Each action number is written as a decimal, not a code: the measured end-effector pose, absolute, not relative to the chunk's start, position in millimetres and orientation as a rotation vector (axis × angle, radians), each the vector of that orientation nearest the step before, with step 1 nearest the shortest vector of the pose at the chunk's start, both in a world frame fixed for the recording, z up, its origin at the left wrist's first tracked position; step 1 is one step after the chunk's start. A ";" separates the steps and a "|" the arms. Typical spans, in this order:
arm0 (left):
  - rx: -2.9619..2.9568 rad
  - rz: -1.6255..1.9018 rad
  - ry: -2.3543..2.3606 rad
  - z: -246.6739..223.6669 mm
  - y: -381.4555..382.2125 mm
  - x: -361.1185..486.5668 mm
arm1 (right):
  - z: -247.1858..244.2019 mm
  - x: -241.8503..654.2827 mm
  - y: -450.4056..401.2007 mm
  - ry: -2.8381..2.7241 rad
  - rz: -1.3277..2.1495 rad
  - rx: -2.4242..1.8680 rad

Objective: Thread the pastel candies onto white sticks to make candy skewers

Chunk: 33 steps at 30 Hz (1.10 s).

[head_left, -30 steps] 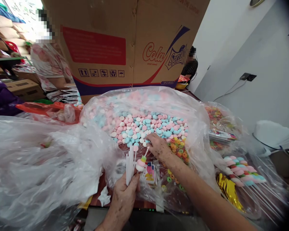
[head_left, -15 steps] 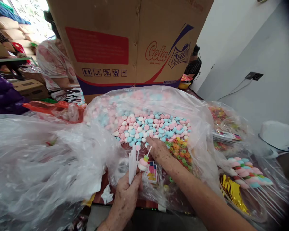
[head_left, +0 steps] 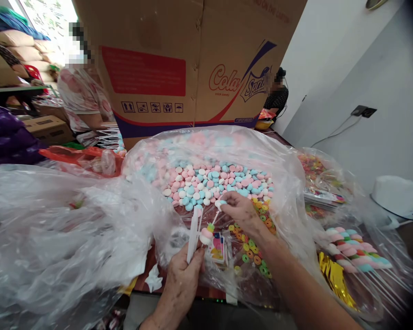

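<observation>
At the stick tip (head_left: pixel 217 213), the curled right hand (head_left: pixel 242 211) pinches candy (head_left: pixel 220 204).

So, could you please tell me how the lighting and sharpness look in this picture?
In the head view, the window is washed out; in the head view, the candies look clear in the middle but hazy under the plastic bag; the head view's right edge darkens to black, and print on the red carton panel is unreadable.
</observation>
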State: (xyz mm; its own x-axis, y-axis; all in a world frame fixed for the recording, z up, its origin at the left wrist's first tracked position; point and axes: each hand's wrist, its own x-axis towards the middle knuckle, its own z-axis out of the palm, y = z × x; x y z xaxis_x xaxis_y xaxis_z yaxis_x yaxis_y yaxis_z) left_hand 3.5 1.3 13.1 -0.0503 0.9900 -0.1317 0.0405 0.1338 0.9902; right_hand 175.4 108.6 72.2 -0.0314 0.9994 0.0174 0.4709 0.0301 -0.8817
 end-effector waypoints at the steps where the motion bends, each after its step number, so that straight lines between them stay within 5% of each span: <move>1: 1.150 1.109 1.339 14.4 1.8 3.5 | 74.5 179.2 106.7 -1.409 1.137 -1.397; 6: 1.214 1.060 1.352 16.5 3.8 4.3 | 82.4 182.4 98.0 -1.082 1.484 -1.085; 20: 1.255 1.002 1.406 30.7 3.6 5.1 | 85.1 185.0 97.5 -1.105 1.498 -1.132; 33: 1.268 1.038 1.429 30.3 2.8 5.0 | 86.6 183.2 80.3 -1.701 0.979 -1.287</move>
State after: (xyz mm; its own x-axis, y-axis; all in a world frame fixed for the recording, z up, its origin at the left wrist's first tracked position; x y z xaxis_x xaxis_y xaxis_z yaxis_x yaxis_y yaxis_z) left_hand 5.0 2.8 30.3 -0.0339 0.9939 -0.1049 0.2078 0.1097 0.9720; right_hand 183.2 80.3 86.6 -0.1892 0.9735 0.1282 0.3785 0.1927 -0.9053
